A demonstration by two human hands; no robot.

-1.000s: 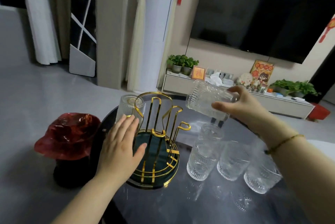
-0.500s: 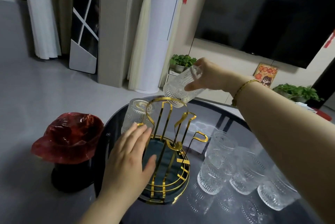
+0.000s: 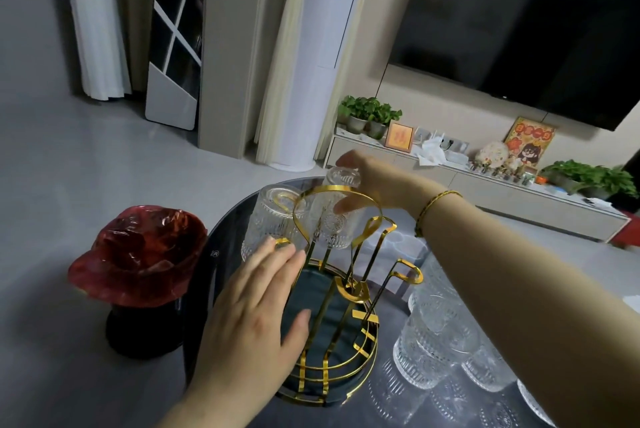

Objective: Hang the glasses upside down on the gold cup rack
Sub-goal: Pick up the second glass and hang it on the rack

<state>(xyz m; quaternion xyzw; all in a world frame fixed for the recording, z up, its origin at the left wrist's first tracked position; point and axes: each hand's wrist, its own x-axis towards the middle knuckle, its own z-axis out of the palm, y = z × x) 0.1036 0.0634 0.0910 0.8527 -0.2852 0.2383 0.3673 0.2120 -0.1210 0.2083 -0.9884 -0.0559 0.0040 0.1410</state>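
Nearest to where the person stands, on the round dark glass table point(image 3: 221, 275), the left hand point(image 3: 249, 320) lies flat with fingers spread, pressed against the near side of the gold wire cup rack with its dark green round base point(image 3: 332, 341), steadying it and gripping nothing. Off to the right, a cluster of clear ribbed drinking glasses point(image 3: 433, 334) waits upright on the tabletop; at least four show, though the arm and the frame edge hide part of the group. Two gold hooks point(image 3: 405, 271) on that side of the rack stand bare. Further back, one clear ribbed glass already hung upside down point(image 3: 268, 219) sits on a hook at the rack's far left. Just beside it, the right hand point(image 3: 374, 181) pinches a second ribbed glass held mouth-down point(image 3: 334, 216) by its base and side, low over a far prong; I cannot tell whether it is seated. So I judge the job under halfway: one hung, one going on, the rest to come.
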